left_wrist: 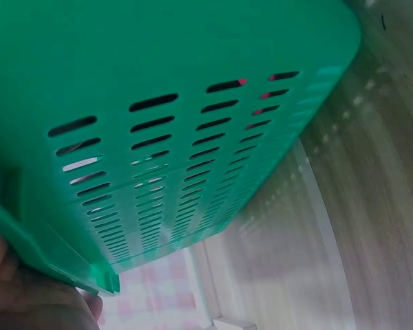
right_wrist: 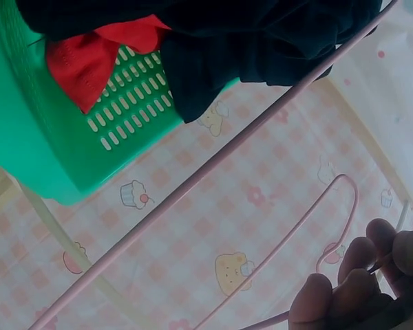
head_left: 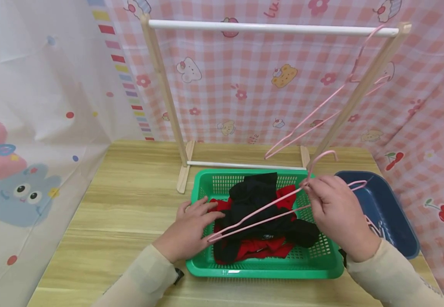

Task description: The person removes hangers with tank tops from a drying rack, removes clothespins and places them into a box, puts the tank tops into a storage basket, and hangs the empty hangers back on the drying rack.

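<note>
Near the base of its hook, my right hand (head_left: 337,213) pinches a pink wire hanger (head_left: 268,209), which slants down to the left over a green basket (head_left: 268,273). Curled fingertips (right_wrist: 313,299) show on the wire in the right wrist view. My left hand (head_left: 191,228) lies over the basket's left rim with fingers extended toward the clothes. The hanger's far end reaches the base of its thumb. Black and dark cloth (head_left: 254,192) lies crumpled in the basket, with red cloth (head_left: 264,249) beneath it. The left wrist view mostly shows the slotted basket wall (left_wrist: 158,144).
Behind the basket stands a wooden rack with a white top bar (head_left: 268,27). Another pink hanger (head_left: 318,108) hangs at the bar's right end. A dark blue bin (head_left: 398,217) holding more hangers sits to the right, partly hidden by my right hand.
</note>
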### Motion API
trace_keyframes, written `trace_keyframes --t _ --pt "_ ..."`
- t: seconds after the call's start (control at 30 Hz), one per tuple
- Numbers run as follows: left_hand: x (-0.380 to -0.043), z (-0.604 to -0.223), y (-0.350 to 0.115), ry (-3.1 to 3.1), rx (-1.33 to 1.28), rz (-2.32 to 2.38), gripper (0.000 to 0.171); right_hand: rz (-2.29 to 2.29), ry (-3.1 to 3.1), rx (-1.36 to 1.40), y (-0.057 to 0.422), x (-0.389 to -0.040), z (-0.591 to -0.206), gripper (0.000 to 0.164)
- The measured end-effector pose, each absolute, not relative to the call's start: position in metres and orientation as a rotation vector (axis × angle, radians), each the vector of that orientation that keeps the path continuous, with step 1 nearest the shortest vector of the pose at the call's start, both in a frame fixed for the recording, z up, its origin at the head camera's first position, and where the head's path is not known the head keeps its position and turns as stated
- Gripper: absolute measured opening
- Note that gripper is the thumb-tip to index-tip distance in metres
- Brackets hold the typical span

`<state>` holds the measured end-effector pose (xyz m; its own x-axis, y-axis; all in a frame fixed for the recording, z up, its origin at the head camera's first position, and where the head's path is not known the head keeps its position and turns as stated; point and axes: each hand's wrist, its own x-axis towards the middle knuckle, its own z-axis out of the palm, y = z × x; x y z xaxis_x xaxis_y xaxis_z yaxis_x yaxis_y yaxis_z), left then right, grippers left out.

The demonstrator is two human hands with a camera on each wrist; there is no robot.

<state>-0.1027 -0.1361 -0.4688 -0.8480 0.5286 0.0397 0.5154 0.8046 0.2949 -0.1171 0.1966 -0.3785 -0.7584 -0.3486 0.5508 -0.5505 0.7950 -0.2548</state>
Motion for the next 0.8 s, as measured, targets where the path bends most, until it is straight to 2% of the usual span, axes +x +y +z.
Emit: trace_keyframes --t 0.8 --pt "-0.1030 -0.4715 -0.1356 2.939 0.835 0.477 0.049 0.582 -2.523 0.717 0.1880 -0.1227 -0.3752 0.009"
